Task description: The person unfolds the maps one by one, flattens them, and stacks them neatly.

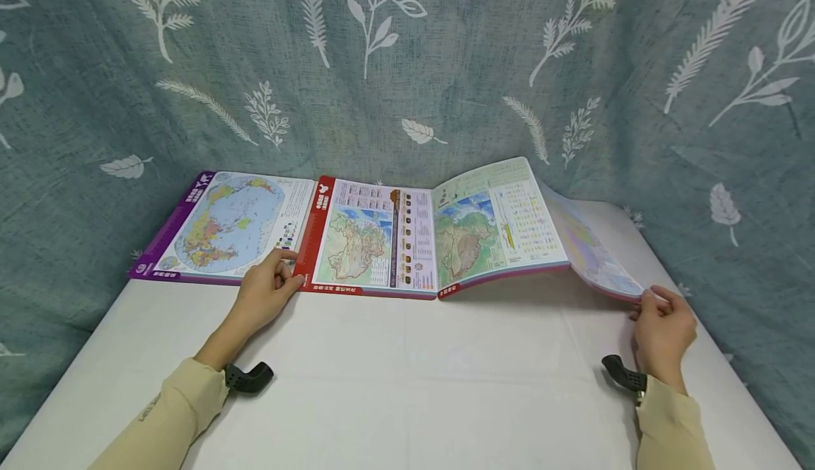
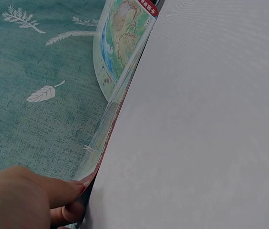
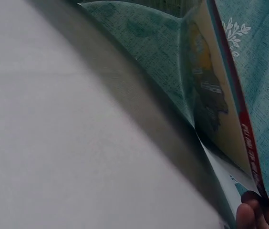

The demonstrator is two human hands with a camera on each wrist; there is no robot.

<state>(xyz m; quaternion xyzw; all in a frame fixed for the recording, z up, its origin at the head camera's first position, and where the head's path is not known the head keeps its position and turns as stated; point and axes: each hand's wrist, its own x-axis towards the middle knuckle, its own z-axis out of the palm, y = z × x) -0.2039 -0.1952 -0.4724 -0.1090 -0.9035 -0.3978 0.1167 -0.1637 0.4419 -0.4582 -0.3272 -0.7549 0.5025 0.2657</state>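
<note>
A long fold-out map stretches across the back of the table. Its purple-edged world map panel (image 1: 229,226) and red-edged panel (image 1: 356,243) lie flat, while a green-topped panel (image 1: 496,222) rises at a slant. Beyond that fold, the rightmost panel (image 1: 592,243) slopes down to the right, glare washing out its print. My left hand (image 1: 267,289) pinches the front edge where the purple and red panels meet; thumb and fingers show there in the left wrist view. My right hand (image 1: 665,328) pinches the near corner of the rightmost panel, whose printed red edge strip (image 3: 251,148) stands out in the right wrist view.
The map lies on a white-covered table (image 1: 407,371). A green curtain (image 1: 433,102) with white leaf prints hangs behind it and at both sides. Black curved wrist mounts (image 1: 250,378) sit at both sleeve cuffs.
</note>
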